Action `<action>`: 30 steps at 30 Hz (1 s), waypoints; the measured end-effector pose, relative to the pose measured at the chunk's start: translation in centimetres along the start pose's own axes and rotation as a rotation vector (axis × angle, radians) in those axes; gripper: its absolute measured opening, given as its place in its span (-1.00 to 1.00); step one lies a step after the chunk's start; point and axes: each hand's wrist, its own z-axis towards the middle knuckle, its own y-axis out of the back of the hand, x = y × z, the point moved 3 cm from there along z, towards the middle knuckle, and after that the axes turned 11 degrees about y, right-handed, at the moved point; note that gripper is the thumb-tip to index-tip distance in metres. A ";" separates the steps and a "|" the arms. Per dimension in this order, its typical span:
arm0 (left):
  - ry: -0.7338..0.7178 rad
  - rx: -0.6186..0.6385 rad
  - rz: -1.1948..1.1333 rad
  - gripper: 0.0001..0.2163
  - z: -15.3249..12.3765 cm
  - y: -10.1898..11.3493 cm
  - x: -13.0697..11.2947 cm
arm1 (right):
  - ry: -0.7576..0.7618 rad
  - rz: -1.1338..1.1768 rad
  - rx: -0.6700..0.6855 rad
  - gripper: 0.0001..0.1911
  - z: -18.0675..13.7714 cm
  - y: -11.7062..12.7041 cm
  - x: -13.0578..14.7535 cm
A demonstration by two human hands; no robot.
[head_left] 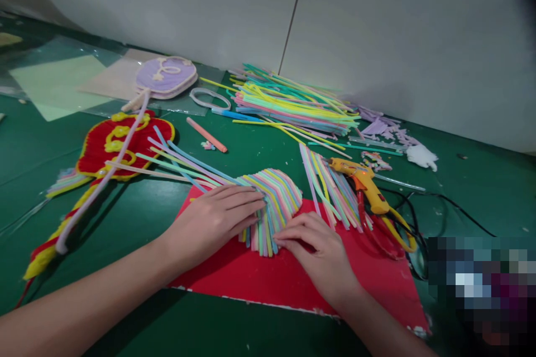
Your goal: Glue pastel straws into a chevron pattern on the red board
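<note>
My left hand lies flat, fingers stretched out, pressing on a piece covered in pastel striped strips that rests on a red sheet. My right hand is beside it on the right, fingers curled, with the fingertips pinching the lower ends of the strips. Several long loose strips stick out to the left from under the left hand.
A yellow glue gun with a black cable and red-handled scissors lie right of the piece. A heap of coloured strips sits near the wall. A red and yellow ornament, a purple ornament and a pink stick lie left on the green table.
</note>
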 end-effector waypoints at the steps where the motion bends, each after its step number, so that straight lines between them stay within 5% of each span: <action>1: 0.000 -0.003 0.002 -0.70 0.0 0.0 0.0 | -0.004 -0.001 0.003 -0.88 0.0 0.0 0.0; 30: 0.000 -0.017 -0.008 -0.71 0.0 -0.1 0.0 | -0.026 -0.068 0.128 -0.92 -0.5 -0.2 -0.1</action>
